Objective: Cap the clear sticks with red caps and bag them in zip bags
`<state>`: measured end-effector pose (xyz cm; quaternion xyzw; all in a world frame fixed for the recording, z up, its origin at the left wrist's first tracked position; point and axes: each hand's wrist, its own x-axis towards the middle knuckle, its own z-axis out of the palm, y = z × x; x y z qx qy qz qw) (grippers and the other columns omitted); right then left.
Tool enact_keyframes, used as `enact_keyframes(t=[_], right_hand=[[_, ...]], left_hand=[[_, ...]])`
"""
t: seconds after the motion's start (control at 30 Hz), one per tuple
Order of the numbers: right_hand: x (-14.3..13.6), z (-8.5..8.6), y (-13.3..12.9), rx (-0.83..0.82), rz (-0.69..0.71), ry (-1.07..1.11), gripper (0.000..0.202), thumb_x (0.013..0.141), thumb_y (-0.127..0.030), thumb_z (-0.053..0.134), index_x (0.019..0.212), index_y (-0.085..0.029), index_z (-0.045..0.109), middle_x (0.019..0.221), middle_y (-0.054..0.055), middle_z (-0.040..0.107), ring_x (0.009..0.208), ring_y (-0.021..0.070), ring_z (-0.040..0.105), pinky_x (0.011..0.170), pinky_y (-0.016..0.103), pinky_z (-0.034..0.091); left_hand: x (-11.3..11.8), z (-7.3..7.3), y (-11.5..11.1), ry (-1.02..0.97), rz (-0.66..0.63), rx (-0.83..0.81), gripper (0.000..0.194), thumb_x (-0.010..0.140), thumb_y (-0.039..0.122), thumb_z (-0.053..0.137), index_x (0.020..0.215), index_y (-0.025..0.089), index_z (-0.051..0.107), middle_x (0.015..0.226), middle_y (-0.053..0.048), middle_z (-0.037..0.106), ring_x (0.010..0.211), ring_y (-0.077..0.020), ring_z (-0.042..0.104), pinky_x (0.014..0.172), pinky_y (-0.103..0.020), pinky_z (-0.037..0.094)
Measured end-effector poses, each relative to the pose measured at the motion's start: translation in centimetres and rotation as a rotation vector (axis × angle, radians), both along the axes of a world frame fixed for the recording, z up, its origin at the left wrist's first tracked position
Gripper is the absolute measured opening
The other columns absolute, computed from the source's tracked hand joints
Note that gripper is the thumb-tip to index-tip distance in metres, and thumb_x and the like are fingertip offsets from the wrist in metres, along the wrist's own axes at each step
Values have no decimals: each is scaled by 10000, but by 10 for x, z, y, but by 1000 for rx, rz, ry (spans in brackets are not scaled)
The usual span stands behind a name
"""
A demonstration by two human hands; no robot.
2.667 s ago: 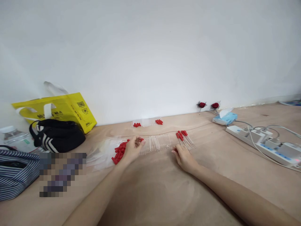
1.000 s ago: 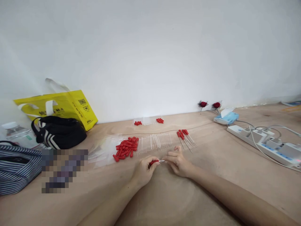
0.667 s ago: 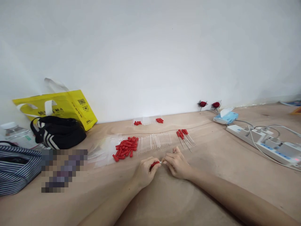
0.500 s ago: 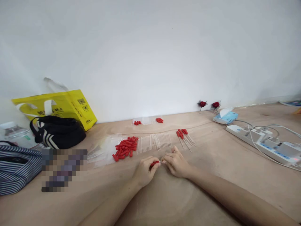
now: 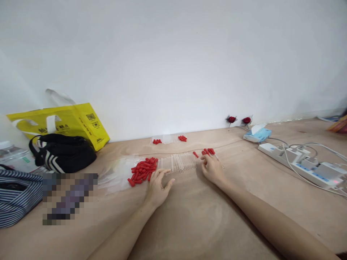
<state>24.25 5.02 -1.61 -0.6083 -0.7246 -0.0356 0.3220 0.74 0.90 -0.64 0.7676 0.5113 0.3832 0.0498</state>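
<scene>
1. Looking through the head view, we find the pile of red caps [image 5: 143, 169] on the table [image 5: 189, 216], next to the left hand [image 5: 157, 187]; the row of pale sticks [image 5: 187, 161] lies between our two hands.

2. On the left hand, the fingers are loosely spread, thumb well apart, and we see nothing held; the fingertips overlap the near ends of the sticks, though we cannot make out contact.

3. On the right hand [image 5: 213, 169], the fingers are bent inward beside the red-tipped sticks [image 5: 208, 151]; whether they pinch anything is hidden from us. A lone red cap [image 5: 195, 154] shows just beyond those fingertips.

4. We judge the caps light and probably a little soft, apt to roll; a thumb-and-finger pinch around the thick part should suit them.

5. We expect the sticks to be light, fairly stiff and slippery, and perhaps easily bent or snapped. Being so thin and closely laid, they are best taken singly near one end, with gentle pressure.
</scene>
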Motion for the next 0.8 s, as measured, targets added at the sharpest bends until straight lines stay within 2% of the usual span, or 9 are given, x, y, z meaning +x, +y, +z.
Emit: enact_keyframes(t=[0.07, 0.17, 0.37, 0.53, 0.63, 0.8], right_hand=[[4, -2, 13, -44, -163, -6, 155, 753, -173, 433, 830, -179, 568, 806, 47, 638, 812, 191, 533, 695, 304, 258], [4, -2, 24, -88, -248, -82, 147, 756, -194, 429, 775, -187, 575, 835, 57, 646, 863, 210, 529, 704, 317, 253], [-3, -4, 26, -90, -245, -215, 192, 756, -198, 412, 804, -189, 598, 867, 75, 643, 856, 230, 513, 740, 367, 236], [-2, -4, 21, -98, -203, -284, 207, 734, -198, 426, 818, -183, 614, 888, 90, 626, 877, 238, 496, 742, 369, 234], [-2, -1, 19, -82, -182, -289, 217, 749, -215, 411, 799, -182, 620, 894, 90, 623, 887, 238, 493, 751, 368, 235], [-10, 7, 21, -125, -190, -226, 239, 767, -231, 401, 824, -172, 626, 913, 96, 635, 914, 225, 504, 812, 363, 226]], left_hand=[[-1, 0, 1, 27, -2, -22, 135, 742, 242, 551, 863, 205, 597, 902, -39, 576, 876, -217, 521, 809, -389, 403], [0, 0, 1, 68, -22, -45, 72, 735, 217, 552, 761, 200, 617, 876, -37, 578, 852, -214, 519, 782, -384, 405], [2, -2, 0, 86, -34, -63, 100, 737, 209, 545, 684, 196, 630, 856, -38, 587, 848, -212, 520, 777, -382, 399], [2, 1, 0, 28, -87, -104, 114, 750, 189, 525, 671, 186, 607, 763, -18, 605, 759, -172, 552, 717, -314, 433], [-6, 5, 5, 63, -6, -61, 98, 746, 183, 536, 679, 184, 608, 737, -17, 609, 749, -179, 551, 710, -316, 437], [-39, 10, 24, 280, 166, 67, 105, 729, 134, 540, 767, 163, 634, 800, -59, 590, 797, -219, 529, 741, -354, 432]])
